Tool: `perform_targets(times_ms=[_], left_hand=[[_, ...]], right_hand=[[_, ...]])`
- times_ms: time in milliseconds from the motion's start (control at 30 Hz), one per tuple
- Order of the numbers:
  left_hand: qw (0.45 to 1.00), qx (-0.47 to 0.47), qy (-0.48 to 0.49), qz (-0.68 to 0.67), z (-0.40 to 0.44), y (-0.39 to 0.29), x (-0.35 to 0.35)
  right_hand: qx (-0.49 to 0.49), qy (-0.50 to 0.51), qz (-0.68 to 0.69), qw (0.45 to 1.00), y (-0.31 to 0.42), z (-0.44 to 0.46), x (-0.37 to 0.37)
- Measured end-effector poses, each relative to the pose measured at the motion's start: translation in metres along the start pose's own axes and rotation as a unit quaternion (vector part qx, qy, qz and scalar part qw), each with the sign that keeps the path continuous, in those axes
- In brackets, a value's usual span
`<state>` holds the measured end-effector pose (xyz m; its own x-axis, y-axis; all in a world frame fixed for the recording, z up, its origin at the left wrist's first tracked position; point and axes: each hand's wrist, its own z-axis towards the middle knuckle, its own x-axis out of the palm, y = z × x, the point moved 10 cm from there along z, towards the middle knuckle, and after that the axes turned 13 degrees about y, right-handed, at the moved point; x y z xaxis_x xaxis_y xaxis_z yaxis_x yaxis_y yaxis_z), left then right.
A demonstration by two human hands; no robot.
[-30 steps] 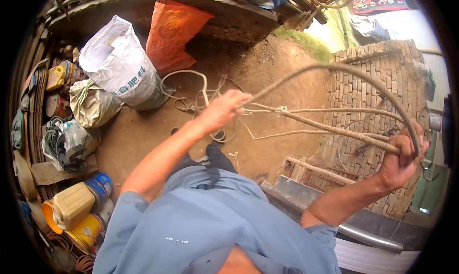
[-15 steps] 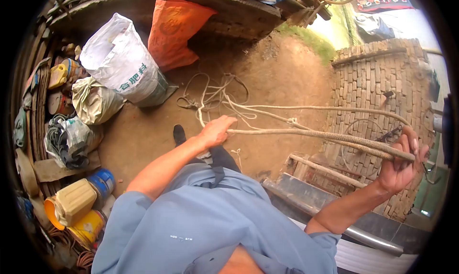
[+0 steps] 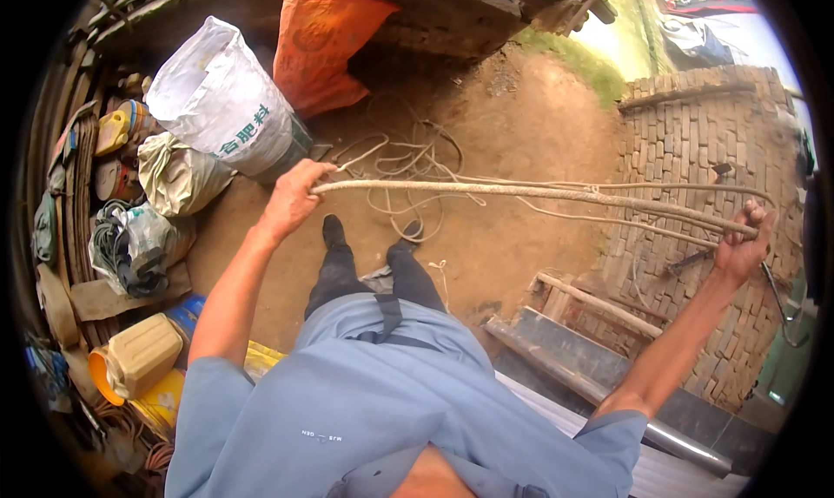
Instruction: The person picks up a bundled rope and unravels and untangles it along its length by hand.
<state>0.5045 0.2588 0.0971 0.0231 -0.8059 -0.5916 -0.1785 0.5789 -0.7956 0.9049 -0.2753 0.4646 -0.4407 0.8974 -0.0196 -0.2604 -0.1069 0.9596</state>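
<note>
A pale braided rope [image 3: 521, 190] stretches in front of me from one hand to the other. My left hand [image 3: 300, 191] is closed around it on the left, near the white sack. On the right, above the brick paving, my right hand [image 3: 745, 235] grips several strands gathered together. A metal hook [image 3: 777, 303] hangs just below that hand; whether it is tied to the rope I cannot tell. Loose coils of the rope lie on the dirt floor between my hands, past my feet, and one length runs up from them to my left hand.
A white sack [image 3: 221, 98] and an orange bag [image 3: 326, 51] stand at the back left. Stuffed bags, a beige jerrycan [image 3: 139, 359] and buckets line the left side. Brick paving [image 3: 686, 151] and a wooden frame [image 3: 599, 305] are on the right.
My left hand has moved left and away from me, drawing the rope into a longer span. My right hand has shifted slightly right and farther out. Both feet now show.
</note>
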Motion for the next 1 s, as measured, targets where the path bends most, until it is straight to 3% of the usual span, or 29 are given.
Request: perform_targets(times_ms=[133,233,300,433,500,600,767,833,1000], left_hand=[[0.999,-0.027,-0.026,0.010,0.000,-0.001,-0.025],[0.997,-0.056,-0.034,0.026,0.002,-0.023,-0.040],[0.990,-0.051,-0.090,0.092,-0.003,-0.045,-0.055],[0.989,-0.060,-0.079,0.110,-0.021,-0.082,-0.064],[0.989,-0.034,-0.018,0.142,-0.033,-0.093,-0.049],[0.990,-0.059,0.031,0.126,-0.052,-0.086,-0.031],[0.982,-0.142,0.095,0.081,-0.082,-0.049,-0.010],[0.959,-0.245,0.120,0.074,-0.107,-0.015,0.000],[0.917,-0.362,0.156,0.071,-0.163,0.047,0.018]], right_hand=[[-0.017,-0.045,-0.149,0.988,-0.016,0.030,-0.025],[0.031,-0.057,-0.215,0.974,-0.080,0.055,-0.069],[0.071,-0.168,-0.311,0.933,-0.132,0.061,-0.065],[0.202,-0.187,-0.145,0.950,-0.311,0.042,-0.075],[0.249,-0.196,0.019,0.948,-0.399,0.018,-0.061],[0.369,-0.110,0.046,0.922,-0.507,-0.036,-0.016],[0.473,-0.125,0.039,0.871,-0.592,-0.124,0.069],[0.503,-0.113,0.049,0.856,-0.612,-0.144,0.099],[0.585,-0.067,0.056,0.807,-0.682,-0.199,0.165]])
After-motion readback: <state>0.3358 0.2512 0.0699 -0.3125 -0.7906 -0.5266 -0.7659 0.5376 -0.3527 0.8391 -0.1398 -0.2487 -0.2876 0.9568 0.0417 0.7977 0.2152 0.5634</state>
